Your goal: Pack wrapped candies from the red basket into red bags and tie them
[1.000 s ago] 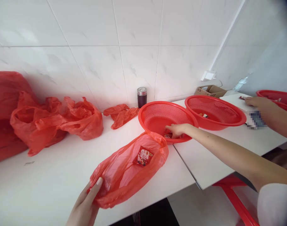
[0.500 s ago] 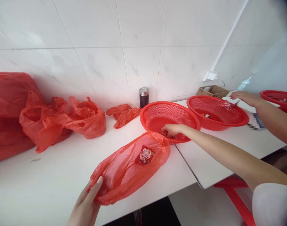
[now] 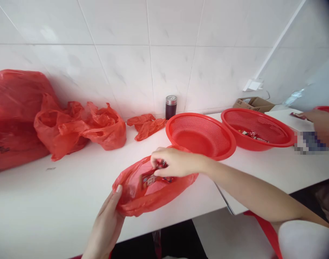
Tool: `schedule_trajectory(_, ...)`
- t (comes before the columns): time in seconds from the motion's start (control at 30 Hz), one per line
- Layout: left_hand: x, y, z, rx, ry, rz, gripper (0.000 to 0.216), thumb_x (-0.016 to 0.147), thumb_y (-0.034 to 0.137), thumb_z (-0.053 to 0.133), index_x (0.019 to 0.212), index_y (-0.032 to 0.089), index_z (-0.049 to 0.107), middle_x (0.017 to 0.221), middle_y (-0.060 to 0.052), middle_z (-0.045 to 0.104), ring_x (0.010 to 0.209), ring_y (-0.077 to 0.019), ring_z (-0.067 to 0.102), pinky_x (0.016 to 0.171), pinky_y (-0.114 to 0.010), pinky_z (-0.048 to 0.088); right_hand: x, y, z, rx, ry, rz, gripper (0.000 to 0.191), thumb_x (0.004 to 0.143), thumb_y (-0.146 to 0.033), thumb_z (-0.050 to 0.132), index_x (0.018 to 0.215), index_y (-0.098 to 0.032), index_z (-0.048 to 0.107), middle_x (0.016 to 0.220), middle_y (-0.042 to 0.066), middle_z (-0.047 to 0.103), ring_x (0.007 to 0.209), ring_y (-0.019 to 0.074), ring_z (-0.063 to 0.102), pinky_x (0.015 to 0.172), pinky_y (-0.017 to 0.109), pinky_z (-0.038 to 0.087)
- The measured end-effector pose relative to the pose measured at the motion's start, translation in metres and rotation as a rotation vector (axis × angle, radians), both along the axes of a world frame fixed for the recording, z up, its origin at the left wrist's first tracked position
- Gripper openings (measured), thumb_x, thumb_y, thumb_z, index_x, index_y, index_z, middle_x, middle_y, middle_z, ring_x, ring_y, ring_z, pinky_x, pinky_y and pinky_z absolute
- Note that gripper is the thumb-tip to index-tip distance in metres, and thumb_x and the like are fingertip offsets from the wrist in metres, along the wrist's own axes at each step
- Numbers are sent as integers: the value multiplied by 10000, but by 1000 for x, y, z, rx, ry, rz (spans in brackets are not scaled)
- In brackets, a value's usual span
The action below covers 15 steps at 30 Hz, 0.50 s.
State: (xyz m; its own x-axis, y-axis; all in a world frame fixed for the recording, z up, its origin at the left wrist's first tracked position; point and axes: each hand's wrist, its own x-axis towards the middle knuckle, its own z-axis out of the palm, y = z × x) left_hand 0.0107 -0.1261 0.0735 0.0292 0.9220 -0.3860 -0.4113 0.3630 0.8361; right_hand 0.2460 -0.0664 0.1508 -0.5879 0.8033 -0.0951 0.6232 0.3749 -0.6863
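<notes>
A red plastic bag [image 3: 145, 205] lies on the white table with its mouth held wide. My left hand [image 3: 106, 216] is closed on the bag's left edge, thumb on the inner side. My right hand [image 3: 177, 163] reaches into the mouth, its fingers pinched on small red snack packets [image 3: 149, 179], slightly blurred. Part of another packet shows under the fingers. Just behind the bag stands a red plastic basket [image 3: 197, 144] with no packets visible in it, its front rim partly covered by my right forearm.
Right of it, a second red basket [image 3: 264, 122] holds several packets. Behind are a dark tumbler [image 3: 171, 108], a cardboard box [image 3: 255, 104] and a crumpled red bag [image 3: 148, 126]. Filled-looking red bags [image 3: 21, 118] stand left. A co-worker's hand [image 3: 322, 120] holds a packet at far right.
My right hand has moved left from the near basket into the bag, bringing packets along. More packets now lie in the second basket, and the co-worker's hand has drawn away to the right.
</notes>
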Motion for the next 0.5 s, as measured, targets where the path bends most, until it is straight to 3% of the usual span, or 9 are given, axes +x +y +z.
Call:
schedule_trajectory(0.13,-9,1,-2,17,11,52,472,700,459,746,1087,194,692,1041,-64,722,995,-287,638,730,-302,554,-15,2,-11,114,-32,-46,213,870,-351,567,1063,-264,595,1197,22,568,924,166,597,765,272,464)
schedule_trajectory(0.23,-20,0,-6,12,29,106,436,700,455,746,1039,184,709,1052,-65,721,1060,-293,615,778,-304,556,18,3,-8,229,12,-209,258,917,-393,505,1134,-274,578,1167,21,609,1024,183,584,825,288,468)
schedule_trajectory(0.3,-27,-1,-10,-5,56,137,412,695,466,746,997,187,723,1019,-57,731,1095,-294,602,793,-295,556,47,-6,-15,334,-107,-397,323,909,-424,515,1177,-254,572,1201,52,603,1075,229,570,869,347,465)
schedule_trajectory(0.4,-36,-5,-19,-43,121,154,419,686,480,748,1020,228,725,1010,-33,738,1128,-293,592,808,-288,562,75,-38,-48,405,-350,-581,414,885,-381,545,1260,-206,554,1236,113,593,1115,310,553,899,456,453)
schedule_trajectory(0.5,-42,-6,-29,-24,181,127,445,667,495,747,1061,290,717,1026,-10,740,1130,-320,592,800,-329,579,67,-76,-90,526,-350,-589,434,918,-195,425,1342,-251,497,1270,80,585,1133,269,550,986,490,392)
